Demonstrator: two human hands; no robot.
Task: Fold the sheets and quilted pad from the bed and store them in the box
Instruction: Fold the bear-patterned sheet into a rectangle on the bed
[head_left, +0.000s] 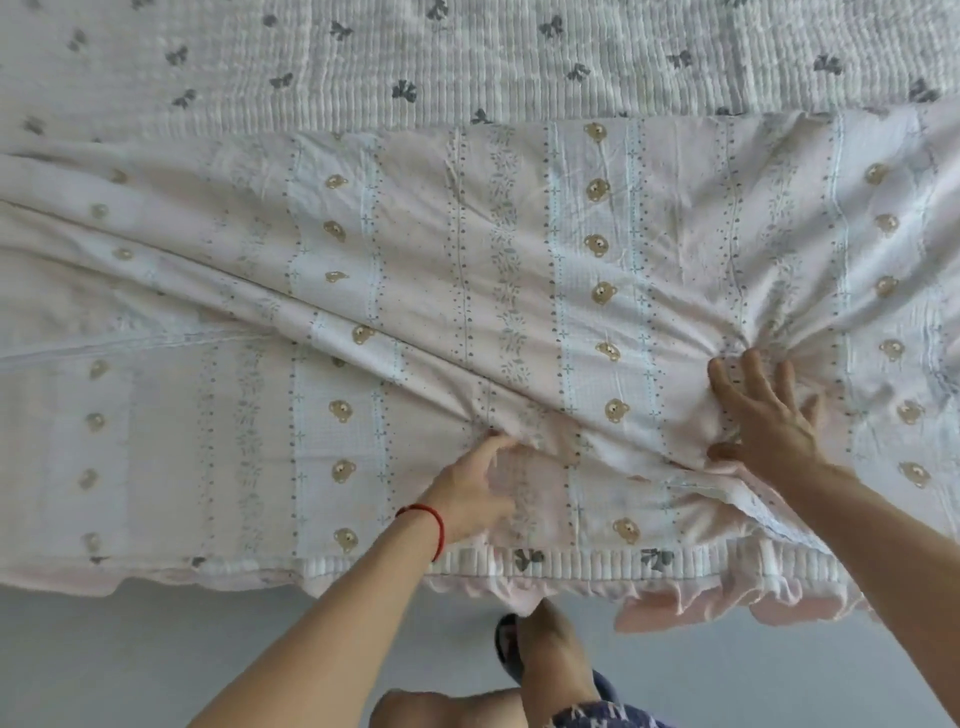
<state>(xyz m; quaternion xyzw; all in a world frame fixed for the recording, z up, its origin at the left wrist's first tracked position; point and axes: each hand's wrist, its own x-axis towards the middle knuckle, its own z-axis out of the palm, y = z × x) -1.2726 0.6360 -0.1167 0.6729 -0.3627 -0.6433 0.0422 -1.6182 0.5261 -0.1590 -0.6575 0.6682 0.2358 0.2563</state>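
Two bare hands are laid on a pale pink bear-printed cotton sheet spread over a white quilted pad with grey bows. A diagonal fold is apparently pinched by the left hand, while bunched fabric is pressed by the right hand, fingers splayed apart.

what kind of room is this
Most likely a bedroom in a home. A bear-print sheet lies spread over a quilted pad with bow print on a bed, a pink frill hangs at its near edge, and the person stands beside it in a slipper on a plain floor.
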